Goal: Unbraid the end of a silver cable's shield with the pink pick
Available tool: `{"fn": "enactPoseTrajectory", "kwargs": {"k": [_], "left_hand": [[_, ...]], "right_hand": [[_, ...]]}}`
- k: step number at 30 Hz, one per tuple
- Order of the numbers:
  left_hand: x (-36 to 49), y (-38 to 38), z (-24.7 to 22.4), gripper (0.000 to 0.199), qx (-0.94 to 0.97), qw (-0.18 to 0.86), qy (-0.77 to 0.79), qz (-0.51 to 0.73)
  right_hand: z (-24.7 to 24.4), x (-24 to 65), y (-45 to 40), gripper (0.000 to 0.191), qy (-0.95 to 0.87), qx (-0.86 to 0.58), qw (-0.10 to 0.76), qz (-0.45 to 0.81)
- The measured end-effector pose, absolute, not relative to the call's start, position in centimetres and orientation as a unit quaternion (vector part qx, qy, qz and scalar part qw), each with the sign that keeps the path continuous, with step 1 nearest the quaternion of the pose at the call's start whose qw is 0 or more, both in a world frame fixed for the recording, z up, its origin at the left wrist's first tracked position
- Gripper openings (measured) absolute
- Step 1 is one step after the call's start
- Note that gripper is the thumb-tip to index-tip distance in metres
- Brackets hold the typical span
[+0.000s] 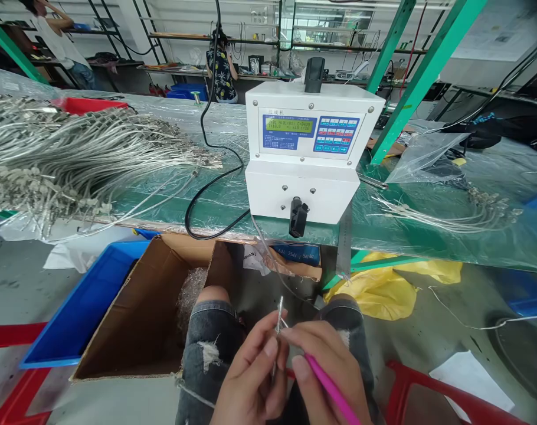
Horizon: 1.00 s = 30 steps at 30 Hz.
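Above my lap, my left hand (255, 372) pinches a thin whitish cable end (280, 313) that points upward between thumb and fingers. Close against it on the right, my right hand (328, 366) is closed around a pink pen-like tool (330, 389), whose thin metal tip meets the cable at my left fingertips. The lower part of the cable is hidden by my fingers. Ahead on the bench stands a white machine (304, 153) with a lit display and a black clamp-like part (298, 217) on its front.
A heap of pale cables (74, 153) covers the bench's left side; a smaller bundle (454, 218) lies right. Below are an open cardboard box (136, 319), a blue bin (74, 324) and a yellow bag (375, 289). Two people are in the background.
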<state>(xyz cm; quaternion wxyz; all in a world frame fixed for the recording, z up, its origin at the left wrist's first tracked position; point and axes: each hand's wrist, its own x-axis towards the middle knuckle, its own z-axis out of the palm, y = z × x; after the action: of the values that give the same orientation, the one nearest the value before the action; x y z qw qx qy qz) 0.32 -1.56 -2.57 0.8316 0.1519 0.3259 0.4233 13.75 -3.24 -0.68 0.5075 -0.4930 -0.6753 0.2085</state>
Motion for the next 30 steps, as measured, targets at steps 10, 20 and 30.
{"fn": "enactPoseTrajectory", "kwargs": {"k": [10, 20, 30], "left_hand": [[0.5, -1.6, -2.8, 0.038, 0.150, 0.831, 0.333, 0.418], [0.5, -2.0, -3.1, 0.043, 0.144, 0.826, 0.353, 0.414], [0.4, -2.1, -2.9, 0.035, 0.177, 0.830, 0.339, 0.405]], "right_hand": [[-0.9, 13.5, -3.6, 0.027, -0.658, -0.520, 0.502, 0.212], [-0.8, 13.8, -3.2, 0.032, -0.688, -0.496, 0.502, 0.169], [-1.4, 15.6, -2.9, 0.037, -0.639, -0.564, 0.513, 0.107]]}}
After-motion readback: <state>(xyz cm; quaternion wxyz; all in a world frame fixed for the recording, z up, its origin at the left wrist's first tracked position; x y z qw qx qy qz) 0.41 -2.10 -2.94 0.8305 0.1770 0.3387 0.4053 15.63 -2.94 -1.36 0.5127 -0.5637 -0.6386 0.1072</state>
